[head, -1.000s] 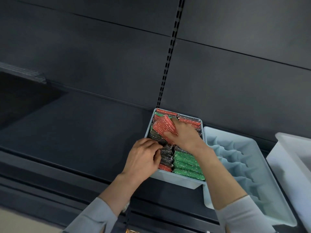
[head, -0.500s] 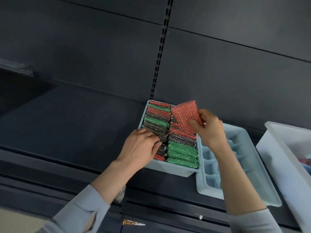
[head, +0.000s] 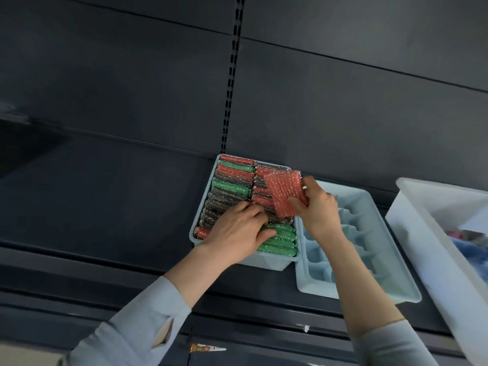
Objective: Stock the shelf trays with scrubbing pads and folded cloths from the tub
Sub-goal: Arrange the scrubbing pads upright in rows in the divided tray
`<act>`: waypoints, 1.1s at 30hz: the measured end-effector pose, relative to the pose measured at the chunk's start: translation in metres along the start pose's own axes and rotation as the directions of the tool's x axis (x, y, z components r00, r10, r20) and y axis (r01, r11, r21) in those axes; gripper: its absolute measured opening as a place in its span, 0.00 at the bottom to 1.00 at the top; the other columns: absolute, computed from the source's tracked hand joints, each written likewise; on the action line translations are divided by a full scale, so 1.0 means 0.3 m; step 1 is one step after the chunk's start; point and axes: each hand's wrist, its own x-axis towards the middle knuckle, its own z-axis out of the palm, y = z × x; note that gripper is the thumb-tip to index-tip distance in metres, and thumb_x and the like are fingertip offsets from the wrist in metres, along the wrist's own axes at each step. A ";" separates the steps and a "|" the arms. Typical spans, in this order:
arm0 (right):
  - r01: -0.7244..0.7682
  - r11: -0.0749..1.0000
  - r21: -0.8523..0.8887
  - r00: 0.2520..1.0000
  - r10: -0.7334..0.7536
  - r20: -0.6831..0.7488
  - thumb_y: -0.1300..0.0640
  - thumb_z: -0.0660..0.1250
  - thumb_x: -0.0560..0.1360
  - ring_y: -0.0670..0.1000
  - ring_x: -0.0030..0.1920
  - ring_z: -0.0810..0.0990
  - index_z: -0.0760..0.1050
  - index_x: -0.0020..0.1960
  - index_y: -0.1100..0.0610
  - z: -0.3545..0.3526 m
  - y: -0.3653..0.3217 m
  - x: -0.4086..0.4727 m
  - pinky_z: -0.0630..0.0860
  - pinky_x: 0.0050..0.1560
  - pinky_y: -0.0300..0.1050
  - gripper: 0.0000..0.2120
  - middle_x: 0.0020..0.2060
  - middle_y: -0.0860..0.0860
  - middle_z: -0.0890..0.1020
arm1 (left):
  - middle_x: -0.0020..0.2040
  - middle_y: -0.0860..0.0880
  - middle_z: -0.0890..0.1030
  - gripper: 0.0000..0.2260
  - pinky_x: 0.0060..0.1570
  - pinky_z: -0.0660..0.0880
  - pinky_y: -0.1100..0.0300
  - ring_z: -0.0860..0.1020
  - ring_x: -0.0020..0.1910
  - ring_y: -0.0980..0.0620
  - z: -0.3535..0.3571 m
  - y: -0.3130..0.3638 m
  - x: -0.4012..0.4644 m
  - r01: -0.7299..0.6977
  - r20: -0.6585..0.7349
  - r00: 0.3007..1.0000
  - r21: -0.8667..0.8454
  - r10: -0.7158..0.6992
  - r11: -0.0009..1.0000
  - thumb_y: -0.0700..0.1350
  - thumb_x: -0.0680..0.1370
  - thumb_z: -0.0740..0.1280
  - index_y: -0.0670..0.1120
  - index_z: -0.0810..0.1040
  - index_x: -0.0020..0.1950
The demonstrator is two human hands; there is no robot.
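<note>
A pale blue tray on the dark shelf holds two rows of upright scrubbing pads in red, green and dark silver. My right hand pinches a red glittery scrubbing pad and holds it tilted over the tray's right row. My left hand lies across the front of the tray, fingers pressed between the dark pads and the green ones. To the right stands a second pale blue tray with dividers and nothing in it. The white tub sits at the right edge.
The tub shows blue and red cloth inside. The dark shelf stretches bare to the left of the trays. A slotted upright runs up the dark back panel. A small label sticks to the shelf front below.
My right hand has lowered the red pad from above the tray's back right corner down toward the right row. My left hand has slid right across the front pads.
</note>
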 end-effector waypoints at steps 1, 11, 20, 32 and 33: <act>0.003 1.000 -0.009 1.000 -0.003 -0.008 0.56 0.71 0.74 0.61 0.35 0.76 0.71 0.54 0.59 0.008 0.003 0.002 0.63 0.36 0.46 0.14 0.30 0.49 0.74 | 0.62 0.50 0.77 0.24 0.64 0.70 0.54 0.72 0.60 0.51 0.002 0.001 -0.007 -0.004 0.000 1.000 0.002 0.004 1.000 0.60 0.81 0.51 0.46 0.77 0.62; 0.033 0.981 0.193 0.999 -0.027 -0.033 0.53 0.73 0.72 0.54 0.31 0.75 0.73 0.51 0.55 -0.019 -0.006 -0.007 0.73 0.36 0.47 0.13 0.30 0.50 0.79 | 0.72 0.47 0.72 0.34 0.78 0.46 0.50 0.49 0.79 0.52 0.003 -0.012 -0.014 0.041 0.068 0.997 0.008 -0.042 0.999 0.67 0.79 0.43 0.44 0.73 0.68; 0.259 0.942 -0.212 0.926 -0.180 0.332 0.56 0.70 0.74 0.60 0.50 0.80 0.77 0.61 0.50 -0.011 -0.045 -0.009 0.75 0.52 0.51 0.16 0.46 0.57 0.82 | 0.48 0.53 0.85 0.21 0.65 0.67 0.50 0.73 0.61 0.48 0.017 -0.008 -0.041 0.137 -0.198 0.973 0.074 -0.120 0.988 0.59 0.81 0.54 0.51 0.83 0.53; 0.396 0.879 -0.265 0.838 -0.227 0.497 0.47 0.69 0.73 0.53 0.56 0.75 0.80 0.58 0.44 -0.007 -0.155 0.022 0.73 0.51 0.46 0.13 0.48 0.51 0.82 | 0.40 0.53 0.84 0.21 0.48 0.74 0.56 0.73 0.47 0.52 0.029 0.009 -0.058 0.150 -0.280 0.951 0.032 -0.135 0.988 0.52 0.82 0.53 0.47 0.84 0.45; 0.381 0.888 -0.257 0.836 -0.212 0.507 0.49 0.68 0.74 0.53 0.56 0.75 0.81 0.56 0.45 -0.001 -0.152 0.018 0.73 0.51 0.47 0.11 0.49 0.52 0.81 | 0.40 0.53 0.84 0.21 0.48 0.74 0.56 0.73 0.47 0.52 0.029 0.008 -0.057 0.148 -0.276 0.952 0.034 -0.133 0.988 0.51 0.82 0.53 0.47 0.84 0.44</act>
